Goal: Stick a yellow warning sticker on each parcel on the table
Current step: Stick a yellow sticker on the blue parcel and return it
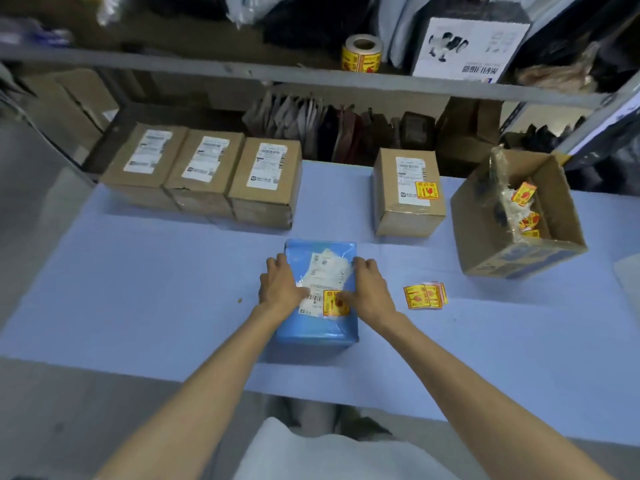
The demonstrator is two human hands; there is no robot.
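A blue plastic-wrapped parcel (317,329) lies at the middle of the table with a white shipping label and a yellow warning sticker (333,303) on top. My left hand (281,284) rests flat on the parcel's left side. My right hand (369,285) lies on its right side, thumb pressing the sticker. A short strip of yellow stickers (425,295) lies on the table to the right. Three brown cardboard parcels (204,171) stand in a row at the back left, showing white labels only. A fourth brown parcel (407,194) at the back right carries a yellow sticker.
An open cardboard box (519,251) with sticker scraps and plastic stands at the right. A roll of yellow stickers (362,53) sits on the shelf above, beside a white box (467,46). The blue table top (156,289) runs to the front edge near my body.
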